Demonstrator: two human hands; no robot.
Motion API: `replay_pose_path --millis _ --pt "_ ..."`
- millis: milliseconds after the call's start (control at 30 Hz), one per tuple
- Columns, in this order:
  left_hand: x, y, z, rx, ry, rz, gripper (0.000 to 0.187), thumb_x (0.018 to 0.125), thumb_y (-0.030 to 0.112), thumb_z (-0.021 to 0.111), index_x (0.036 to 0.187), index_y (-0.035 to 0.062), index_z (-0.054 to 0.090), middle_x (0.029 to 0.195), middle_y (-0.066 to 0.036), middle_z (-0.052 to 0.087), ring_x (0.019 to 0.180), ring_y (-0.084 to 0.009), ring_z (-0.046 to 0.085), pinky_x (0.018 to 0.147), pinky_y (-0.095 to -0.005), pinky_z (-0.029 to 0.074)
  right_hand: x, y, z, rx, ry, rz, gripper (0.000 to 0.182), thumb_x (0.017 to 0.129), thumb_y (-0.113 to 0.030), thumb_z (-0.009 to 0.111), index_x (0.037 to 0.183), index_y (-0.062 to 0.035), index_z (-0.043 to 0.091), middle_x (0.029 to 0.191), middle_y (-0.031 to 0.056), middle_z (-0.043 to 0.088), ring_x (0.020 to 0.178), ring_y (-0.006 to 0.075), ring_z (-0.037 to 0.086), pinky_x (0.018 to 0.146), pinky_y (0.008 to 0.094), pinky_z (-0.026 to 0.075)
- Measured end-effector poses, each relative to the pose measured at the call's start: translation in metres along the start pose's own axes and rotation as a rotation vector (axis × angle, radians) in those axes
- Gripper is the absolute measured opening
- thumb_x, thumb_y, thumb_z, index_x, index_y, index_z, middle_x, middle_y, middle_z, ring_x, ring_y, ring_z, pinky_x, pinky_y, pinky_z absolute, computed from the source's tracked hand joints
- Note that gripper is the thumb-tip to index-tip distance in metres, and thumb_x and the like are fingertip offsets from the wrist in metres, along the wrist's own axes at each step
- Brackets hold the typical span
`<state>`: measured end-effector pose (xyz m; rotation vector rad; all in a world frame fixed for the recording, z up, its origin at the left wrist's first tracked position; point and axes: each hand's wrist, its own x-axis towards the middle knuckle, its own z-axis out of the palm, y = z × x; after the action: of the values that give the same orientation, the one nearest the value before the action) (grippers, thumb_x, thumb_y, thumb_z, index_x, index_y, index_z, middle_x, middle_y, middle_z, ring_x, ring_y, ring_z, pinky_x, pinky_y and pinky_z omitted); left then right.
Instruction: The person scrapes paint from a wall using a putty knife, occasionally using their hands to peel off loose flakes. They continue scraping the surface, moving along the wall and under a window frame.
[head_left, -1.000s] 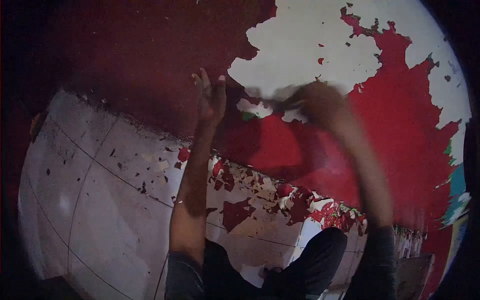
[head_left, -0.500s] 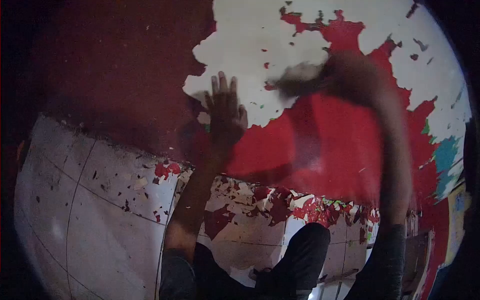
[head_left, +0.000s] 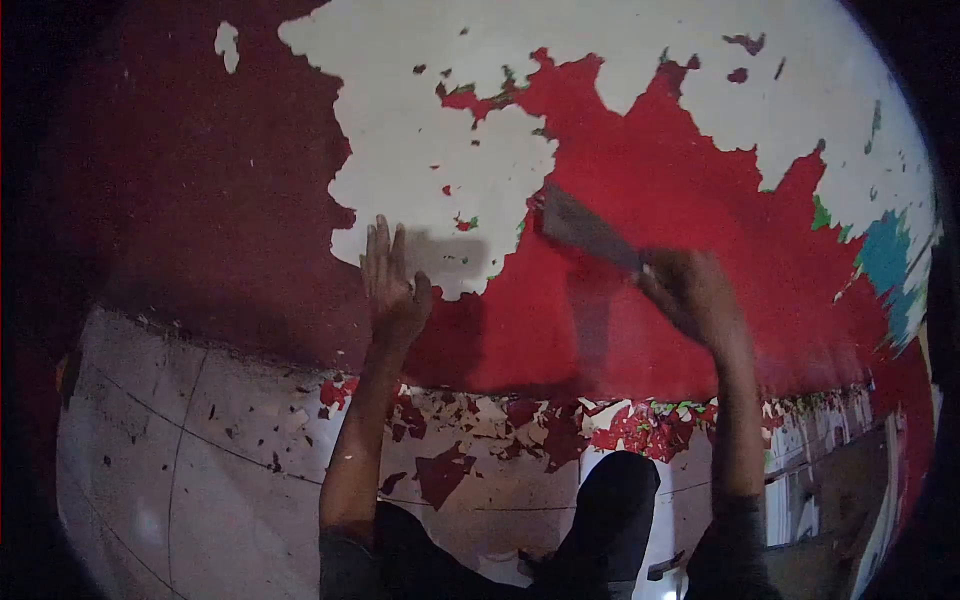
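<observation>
My right hand (head_left: 693,298) is wrapped round the handle of a flat, wide-bladed scraper (head_left: 590,232). The blade points up and left, its end at the edge between red paint (head_left: 660,200) and a bare whitish patch (head_left: 430,150) of the wall. My left hand (head_left: 393,282) lies against the wall at the lower left of that patch, fingers pointing up and apart, holding nothing. A shadow falls on the patch between the two hands.
Red and whitish paint flakes (head_left: 640,430) lie along the foot of the wall on the tiled floor (head_left: 250,430). My knee (head_left: 615,500) is at the bottom. A blue-green patch (head_left: 885,255) shows at the right.
The view has shifted, so the wall patch appears further left. My right hand, blurred before, now shows clearly lower down with the scraper. My left hand still rests on the wall.
</observation>
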<state>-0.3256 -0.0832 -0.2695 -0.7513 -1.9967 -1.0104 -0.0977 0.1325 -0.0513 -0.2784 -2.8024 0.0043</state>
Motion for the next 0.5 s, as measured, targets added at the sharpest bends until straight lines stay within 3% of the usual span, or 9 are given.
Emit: replay_pose_path --millis 100,133,200,267,333,400,500 --pt "0.009 0.021 -0.019 -0.111 -0.011 -0.103 0.055 0.09 0.031 0.047 0.135 0.0003 0.037 0.143 -0.022 0.03 0.131 -0.0397 0.03 0.106 -0.0535 0.025 -0.034 0.042 0.044 0.454 0.036 0.045 0.019 0.087 -0.02 0.059 0.096 -0.0041 0.065 0.074 0.0133 0.064 0.064 0.0247 0.063 0.061 0.0355 0.051" --pt "0.006 0.031 -0.018 -0.357 -0.035 -0.25 0.055 0.091 0.034 0.048 0.133 0.0 0.04 0.139 -0.021 0.035 0.129 -0.037 0.033 0.105 -0.0498 0.026 -0.041 0.053 0.063 0.619 0.051 0.048 0.019 0.088 -0.019 0.058 0.096 -0.004 0.065 0.074 0.0116 0.064 0.061 0.0214 0.062 0.059 0.0339 0.051" --pt "-0.011 0.059 -0.009 -0.847 -0.099 -0.555 0.056 0.092 0.042 0.048 0.129 -0.0006 0.044 0.132 -0.018 0.045 0.124 -0.0317 0.041 0.105 -0.0425 0.03 -0.05 0.045 0.095 1.09 -0.055 0.26 0.021 0.09 -0.017 0.057 0.108 -0.0054 0.06 0.075 0.0045 0.061 0.06 0.0146 0.056 0.057 0.0305 0.049" --pt "-0.026 0.104 -0.02 -0.845 -0.371 -0.676 0.055 0.092 0.044 0.049 0.124 -0.0007 0.048 0.119 -0.013 0.053 0.114 -0.0228 0.048 0.1 -0.034 0.035 -0.054 0.005 0.131 1.627 -0.115 0.414 0.024 0.091 -0.012 0.053 0.114 -0.005 0.051 0.082 0.001 0.055 0.066 0.0081 0.051 0.055 0.0233 0.043" --pt "-0.058 0.118 -0.012 -0.895 -0.345 -0.72 0.05 0.092 0.044 0.048 0.117 0.0006 0.052 0.113 -0.011 0.054 0.107 -0.0184 0.05 0.094 -0.0313 0.039 -0.045 -0.035 0.203 1.66 0.156 -0.056 0.03 0.092 -0.011 0.049 0.122 -0.0062 0.045 0.102 0.009 0.056 0.087 0.0169 0.056 0.074 0.0299 0.048" --pt "-0.064 0.123 -0.033 -0.968 -0.381 -0.821 0.048 0.094 0.044 0.044 0.114 0.0012 0.053 0.111 -0.011 0.054 0.106 -0.0178 0.05 0.091 -0.0318 0.04 -0.039 -0.099 0.198 1.513 0.297 0.052 0.031 0.094 -0.011 0.044 0.123 -0.0016 0.042 0.114 0.0146 0.05 0.101 0.0189 0.051 0.086 0.0339 0.043" --pt "-0.063 0.113 -0.055 -0.983 -0.388 -0.858 0.048 0.095 0.046 0.04 0.111 0.002 0.054 0.108 -0.011 0.054 0.105 -0.0179 0.05 0.089 -0.0323 0.04 -0.036 -0.138 0.213 1.559 0.336 0.058 0.035 0.094 -0.015 0.043 0.125 0.0015 0.039 0.115 0.0179 0.048 0.104 0.0235 0.05 0.091 0.0389 0.04"
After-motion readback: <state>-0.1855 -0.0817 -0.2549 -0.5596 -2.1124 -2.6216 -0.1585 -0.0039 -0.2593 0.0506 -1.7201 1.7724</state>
